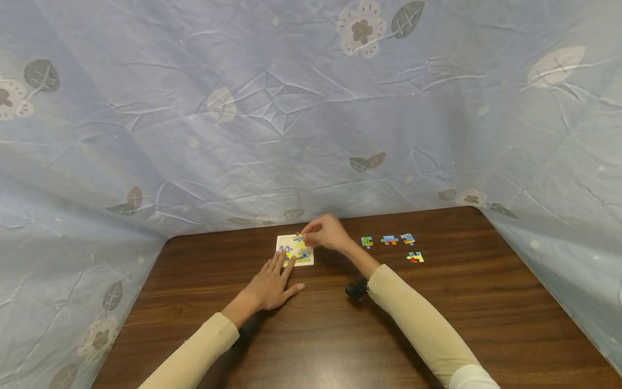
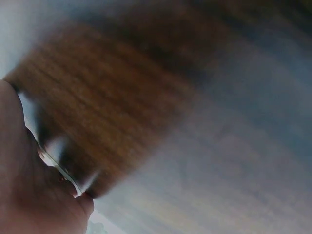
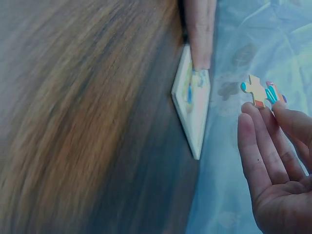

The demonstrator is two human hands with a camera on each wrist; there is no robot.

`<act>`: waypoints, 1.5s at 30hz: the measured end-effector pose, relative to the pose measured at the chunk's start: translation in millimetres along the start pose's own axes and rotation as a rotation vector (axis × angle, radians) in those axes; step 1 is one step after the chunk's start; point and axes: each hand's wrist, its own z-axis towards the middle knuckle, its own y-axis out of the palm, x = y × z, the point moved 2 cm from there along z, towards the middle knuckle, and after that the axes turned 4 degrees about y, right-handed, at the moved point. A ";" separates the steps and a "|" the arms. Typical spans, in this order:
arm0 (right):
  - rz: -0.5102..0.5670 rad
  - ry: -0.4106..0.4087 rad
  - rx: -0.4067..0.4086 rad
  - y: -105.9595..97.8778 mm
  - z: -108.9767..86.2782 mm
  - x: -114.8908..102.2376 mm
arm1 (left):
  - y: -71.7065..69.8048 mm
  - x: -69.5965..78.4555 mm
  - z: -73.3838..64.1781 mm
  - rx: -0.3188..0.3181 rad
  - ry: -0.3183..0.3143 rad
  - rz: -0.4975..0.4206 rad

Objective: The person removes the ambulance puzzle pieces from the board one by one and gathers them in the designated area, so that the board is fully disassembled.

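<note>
One jigsaw piece was pinched between the thumb and fingers of the right hand, the grip closed to the piece's thickness, by the far edge of the jigsaw tray; in the right wrist view it hung apart from the tray. The left hand held nothing, its spread fingers resting on the tray's near left part. That looked a sound brace; it seemed best to match the piece's tabs to the gap, lower it level and press evenly rather than force one side. The tray lay near the far edge of the worktop, closer to the far left corner than the far right. Both hands hid parts of the tray, likely making the fit harder to judge. Towards the far right corner lay three loose pieces in a row, with a yellow-and-red piece nearer the person. A patterned curtain rose behind the far edge, probably limiting reach.
</note>
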 end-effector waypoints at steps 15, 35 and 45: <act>0.126 0.065 0.027 -53.7 -39.8 -8.3 | 2.4 -0.8 0.2 0.019 0.009 0.020; 0.128 0.165 0.066 -119.7 -91.4 20.0 | 2.0 1.2 -0.8 0.029 0.017 0.008; 0.068 0.236 0.105 -145.5 -114.3 48.3 | 3.0 0.4 -0.6 0.027 0.015 0.016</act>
